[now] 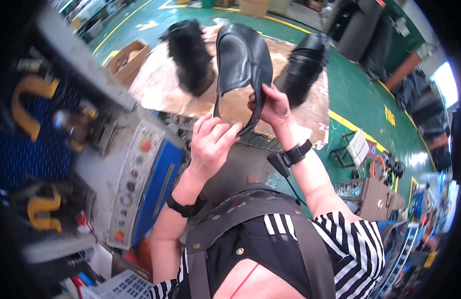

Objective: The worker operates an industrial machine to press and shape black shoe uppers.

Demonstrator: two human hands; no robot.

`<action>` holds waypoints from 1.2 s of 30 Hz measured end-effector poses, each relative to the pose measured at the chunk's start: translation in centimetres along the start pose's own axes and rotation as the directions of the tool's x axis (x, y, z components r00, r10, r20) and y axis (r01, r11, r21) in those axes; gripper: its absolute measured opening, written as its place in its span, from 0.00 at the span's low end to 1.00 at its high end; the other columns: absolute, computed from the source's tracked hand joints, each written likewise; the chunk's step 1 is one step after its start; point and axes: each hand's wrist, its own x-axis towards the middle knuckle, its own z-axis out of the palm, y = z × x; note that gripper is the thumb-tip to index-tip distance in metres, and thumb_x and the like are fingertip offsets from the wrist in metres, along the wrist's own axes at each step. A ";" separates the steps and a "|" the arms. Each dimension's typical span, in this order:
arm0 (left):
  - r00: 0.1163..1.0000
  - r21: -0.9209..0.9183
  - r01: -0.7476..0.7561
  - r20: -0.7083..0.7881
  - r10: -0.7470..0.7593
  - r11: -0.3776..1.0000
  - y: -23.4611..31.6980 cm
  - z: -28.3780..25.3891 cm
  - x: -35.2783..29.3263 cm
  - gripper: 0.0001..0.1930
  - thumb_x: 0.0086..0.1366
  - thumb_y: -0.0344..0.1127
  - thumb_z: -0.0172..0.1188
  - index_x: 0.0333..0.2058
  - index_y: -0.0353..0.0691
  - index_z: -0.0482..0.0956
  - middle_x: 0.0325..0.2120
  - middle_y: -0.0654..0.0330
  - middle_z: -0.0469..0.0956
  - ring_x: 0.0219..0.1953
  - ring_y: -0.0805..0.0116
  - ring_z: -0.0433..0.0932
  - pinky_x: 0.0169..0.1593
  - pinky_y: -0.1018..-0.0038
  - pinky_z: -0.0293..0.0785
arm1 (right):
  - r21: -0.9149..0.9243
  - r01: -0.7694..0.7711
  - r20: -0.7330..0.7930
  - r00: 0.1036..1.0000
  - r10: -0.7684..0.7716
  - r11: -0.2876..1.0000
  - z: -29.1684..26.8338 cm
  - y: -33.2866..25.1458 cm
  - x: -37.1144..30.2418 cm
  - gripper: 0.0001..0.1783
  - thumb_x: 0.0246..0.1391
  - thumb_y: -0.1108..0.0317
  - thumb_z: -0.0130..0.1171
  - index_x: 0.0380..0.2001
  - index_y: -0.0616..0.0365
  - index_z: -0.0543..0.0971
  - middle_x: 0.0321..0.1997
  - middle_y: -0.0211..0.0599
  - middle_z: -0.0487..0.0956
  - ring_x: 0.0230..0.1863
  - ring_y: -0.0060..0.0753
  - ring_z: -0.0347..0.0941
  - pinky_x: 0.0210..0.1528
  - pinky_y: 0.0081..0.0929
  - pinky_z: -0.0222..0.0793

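Observation:
A black leather shoe upper [233, 62] is held up in front of me, its textured front pointing away and its open heel band looping toward me. My left hand [210, 142] is closed on the near left of the band, fingers pressed together along its edge. On the right side, my right hand [275, 106] pinches the band, with the thumb on top and the fingertips partly hidden. Beyond the hands, a stack of black uppers [190, 60] stands on the worn wooden board [153, 89]. Another black stack [302, 65] leans at its right side.
At the left stands a machine with a button panel [133, 189] and yellow curved parts [28, 102]. An open cardboard box [128, 62] sits behind the board's left edge. To the right are a small stool [356, 148] and cardboard boxes [377, 199] on the green floor.

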 end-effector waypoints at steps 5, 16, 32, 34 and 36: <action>0.975 -0.189 -0.221 -0.068 0.212 0.957 0.9 9.7 14.5 0.21 0.47 0.25 0.59 0.44 0.40 0.73 0.26 0.58 0.70 0.34 0.58 0.68 0.43 0.64 0.64 | -0.152 0.357 -0.204 0.901 -0.382 0.922 -1.1 -16.0 -2.3 0.15 0.57 0.64 0.46 0.45 0.56 0.72 0.41 0.35 0.77 0.45 0.38 0.72 0.49 0.34 0.66; 0.942 -0.222 -0.095 0.296 0.160 0.970 -3.9 35.5 32.5 0.20 0.62 0.37 0.49 0.53 0.47 0.66 0.42 0.54 0.70 0.48 0.55 0.67 0.51 0.66 0.64 | -0.304 0.374 -0.446 0.757 -0.478 0.876 -15.8 -25.2 -10.2 0.20 0.58 0.62 0.45 0.53 0.53 0.66 0.55 0.37 0.69 0.54 0.36 0.67 0.48 0.29 0.67; 0.682 0.043 0.603 0.491 -0.543 0.796 -1.1 -3.9 -2.5 0.12 0.60 0.36 0.53 0.42 0.45 0.76 0.31 0.55 0.77 0.34 0.56 0.75 0.38 0.67 0.70 | -0.165 -0.305 0.963 0.154 0.219 0.938 13.8 -3.1 1.7 0.22 0.48 0.57 0.60 0.10 0.60 0.70 0.14 0.40 0.73 0.11 0.36 0.67 0.18 0.26 0.66; 0.617 0.170 0.677 0.399 -0.678 0.716 3.7 -13.2 -5.7 0.12 0.61 0.36 0.53 0.43 0.44 0.76 0.31 0.56 0.77 0.34 0.57 0.75 0.38 0.68 0.70 | -0.041 -0.482 0.982 0.141 0.123 0.875 18.5 0.9 -0.7 0.17 0.50 0.65 0.57 0.13 0.61 0.68 0.16 0.45 0.72 0.11 0.40 0.64 0.14 0.32 0.63; 0.525 0.278 0.762 0.265 -0.809 0.585 9.5 -21.5 -9.4 0.12 0.60 0.34 0.54 0.43 0.43 0.76 0.32 0.57 0.77 0.34 0.58 0.76 0.37 0.69 0.70 | -0.132 -0.708 0.977 -0.210 -0.029 0.694 25.6 7.2 -1.0 0.05 0.53 0.71 0.56 0.34 0.52 0.77 0.27 0.50 0.77 0.20 0.38 0.73 0.20 0.27 0.69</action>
